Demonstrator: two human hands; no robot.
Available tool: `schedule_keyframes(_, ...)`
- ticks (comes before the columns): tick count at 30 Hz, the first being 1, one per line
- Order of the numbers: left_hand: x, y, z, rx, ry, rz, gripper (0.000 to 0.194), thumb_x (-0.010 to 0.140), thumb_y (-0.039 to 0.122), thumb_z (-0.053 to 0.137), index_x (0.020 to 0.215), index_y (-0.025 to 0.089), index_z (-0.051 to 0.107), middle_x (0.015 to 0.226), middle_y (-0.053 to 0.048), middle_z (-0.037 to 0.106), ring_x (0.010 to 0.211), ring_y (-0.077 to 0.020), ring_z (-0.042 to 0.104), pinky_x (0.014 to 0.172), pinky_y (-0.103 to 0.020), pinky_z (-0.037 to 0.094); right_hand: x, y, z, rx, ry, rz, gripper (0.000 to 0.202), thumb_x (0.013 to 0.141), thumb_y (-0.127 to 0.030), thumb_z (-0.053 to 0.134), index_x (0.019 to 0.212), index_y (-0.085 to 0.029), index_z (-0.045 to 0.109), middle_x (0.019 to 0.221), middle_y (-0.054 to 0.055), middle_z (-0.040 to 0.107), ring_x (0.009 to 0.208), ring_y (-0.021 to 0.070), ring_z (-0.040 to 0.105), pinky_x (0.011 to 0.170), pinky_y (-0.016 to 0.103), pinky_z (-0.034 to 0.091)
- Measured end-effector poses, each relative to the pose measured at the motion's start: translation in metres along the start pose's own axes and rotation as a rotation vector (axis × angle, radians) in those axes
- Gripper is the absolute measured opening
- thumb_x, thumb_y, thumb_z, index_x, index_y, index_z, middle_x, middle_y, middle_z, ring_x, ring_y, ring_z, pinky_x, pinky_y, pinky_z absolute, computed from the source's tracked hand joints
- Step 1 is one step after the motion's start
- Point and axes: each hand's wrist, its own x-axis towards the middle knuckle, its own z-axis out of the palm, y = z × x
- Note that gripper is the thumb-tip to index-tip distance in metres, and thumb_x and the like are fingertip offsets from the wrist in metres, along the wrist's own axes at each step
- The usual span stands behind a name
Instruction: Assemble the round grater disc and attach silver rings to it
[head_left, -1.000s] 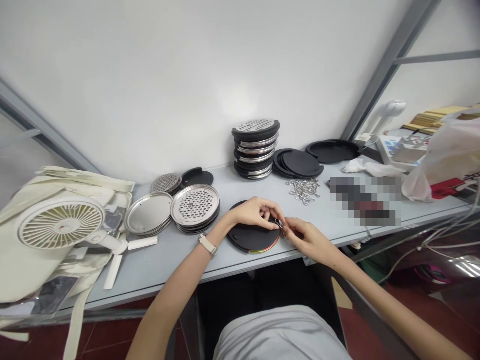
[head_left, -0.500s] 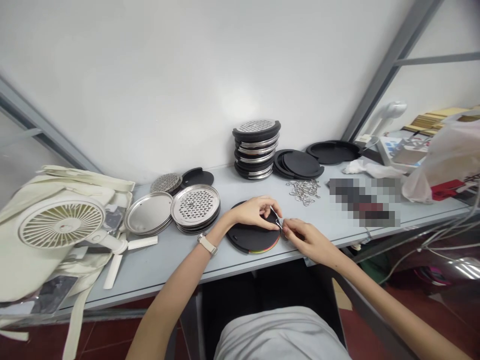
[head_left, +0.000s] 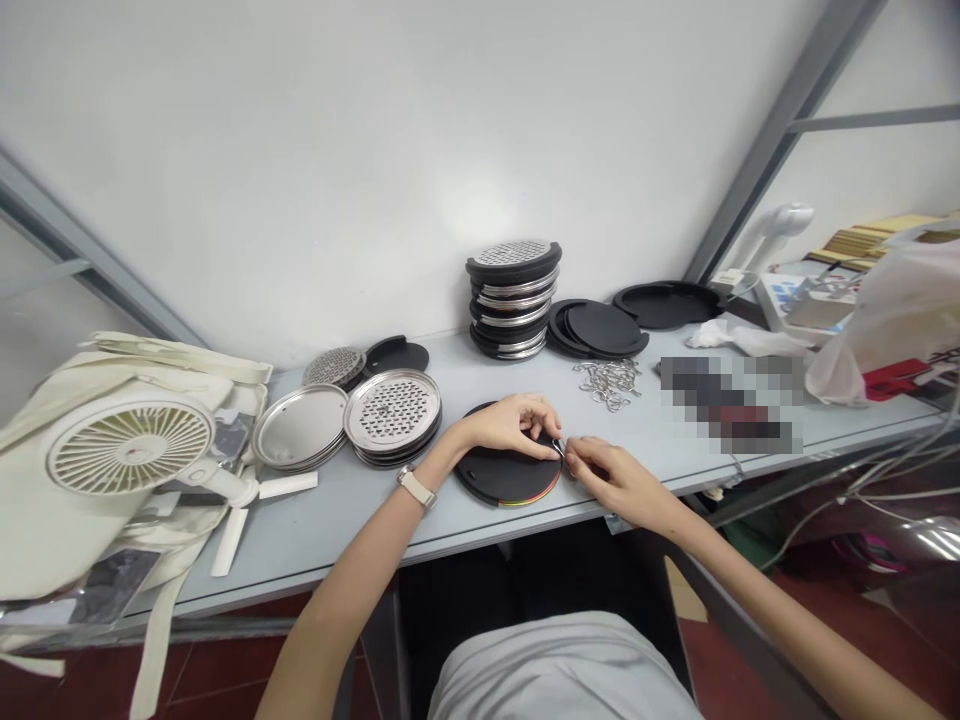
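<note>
A round black disc (head_left: 499, 475) with a red-and-yellow edge at its front right lies before me on the table. My left hand (head_left: 517, 425) reaches over it from the left, thumb and forefinger closed at a small silver wire clip (head_left: 559, 449) by the disc's right rim. From the other side, my right hand (head_left: 604, 475) pinches the same clip with bent fingers. Its exact shape is partly covered by my fingertips. Behind my right hand is a pile of similar silver wire clips (head_left: 609, 382).
Round metal grater plates (head_left: 392, 410) and plain metal discs (head_left: 300, 427) are stacked at left, near a white fan (head_left: 135, 445). A tall stack of black and metal discs (head_left: 514, 300) stands by the wall. Black trays (head_left: 604, 328) lie right of it, and a plastic bag (head_left: 885, 310) sits far right.
The clip between my fingers has turned slightly at the disc's rim. Both hands have stayed nearly in place, and the view has shifted a little.
</note>
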Motion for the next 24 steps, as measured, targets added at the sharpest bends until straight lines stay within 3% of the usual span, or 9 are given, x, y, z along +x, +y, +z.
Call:
schedule_keyframes(3,0.0003,-0.0005,-0.0004,-0.023,-0.007,-0.013,0.028,0.062,0.031,0.074,0.081,0.012,0.064,0.099,-0.006,0.054,0.067,-0.0052,0.044,0.067,-0.025,0.039,-0.0002,0.0011,0.0007,-0.010,-0.005,-0.003,0.029,0.094,-0.031,0.034,0.067,-0.021,0.039,0.063,-0.002,0.043,0.061,0.0143,0.044,0.059,0.026,0.036)
schedule_keyframes(7,0.0008,-0.0007,-0.0010,0.021,0.009,-0.016,0.030,0.061,0.032,0.075,0.080,0.011,0.065,0.084,-0.002,0.052,0.065,-0.0061,0.042,0.061,-0.023,0.035,-0.0008,0.0030,0.0018,-0.024,-0.010,-0.015,0.029,0.095,-0.031,0.034,0.068,-0.021,0.040,0.064,-0.002,0.044,0.061,0.0144,0.045,0.060,0.027,0.036)
schedule_keyframes(11,0.0007,0.0007,-0.0006,0.070,-0.001,-0.048,0.033,0.063,0.036,0.074,0.084,0.011,0.065,0.062,0.006,0.038,0.057,-0.0062,0.034,0.055,-0.022,0.027,-0.0012,0.0046,0.0024,-0.032,-0.009,-0.026,0.029,0.095,-0.031,0.034,0.069,-0.021,0.041,0.064,-0.002,0.045,0.062,0.0148,0.045,0.061,0.027,0.037)
schedule_keyframes(14,-0.0001,0.0032,0.0004,0.098,0.001,-0.040,0.030,0.065,0.033,0.072,0.084,0.012,0.064,0.060,0.008,0.030,0.055,-0.0052,0.029,0.055,-0.022,0.025,-0.0012,0.0057,0.0026,-0.028,-0.005,-0.026,0.028,0.095,-0.031,0.034,0.071,-0.021,0.044,0.065,0.000,0.047,0.063,0.0151,0.045,0.062,0.028,0.038)
schedule_keyframes(18,-0.0014,0.0069,0.0013,0.118,-0.024,-0.032,0.025,0.068,0.031,0.069,0.084,0.013,0.062,0.061,0.007,0.033,0.056,-0.0058,0.032,0.055,-0.021,0.026,-0.0013,0.0063,0.0025,-0.029,-0.008,-0.025,0.028,0.096,-0.030,0.034,0.072,-0.020,0.046,0.066,0.000,0.048,0.064,0.0154,0.045,0.063,0.028,0.038)
schedule_keyframes(22,-0.0013,0.0083,0.0016,0.144,0.003,-0.030,0.037,0.067,0.027,0.069,0.100,0.015,0.059,0.066,0.006,0.038,0.060,-0.0066,0.036,0.056,-0.020,0.030,-0.0007,0.0047,0.0016,-0.016,-0.004,-0.023,0.029,0.096,-0.030,0.033,0.073,-0.021,0.046,0.067,0.001,0.050,0.065,0.0159,0.046,0.064,0.029,0.040)
schedule_keyframes(24,-0.0008,0.0093,0.0021,0.231,0.023,0.004,0.035,0.065,0.025,0.070,0.098,0.016,0.060,0.070,0.004,0.042,0.063,-0.0077,0.039,0.058,-0.020,0.032,-0.0002,0.0039,0.0013,-0.005,-0.006,-0.016,0.030,0.097,-0.031,0.031,0.073,-0.021,0.046,0.068,0.001,0.051,0.065,0.0163,0.047,0.065,0.030,0.040)
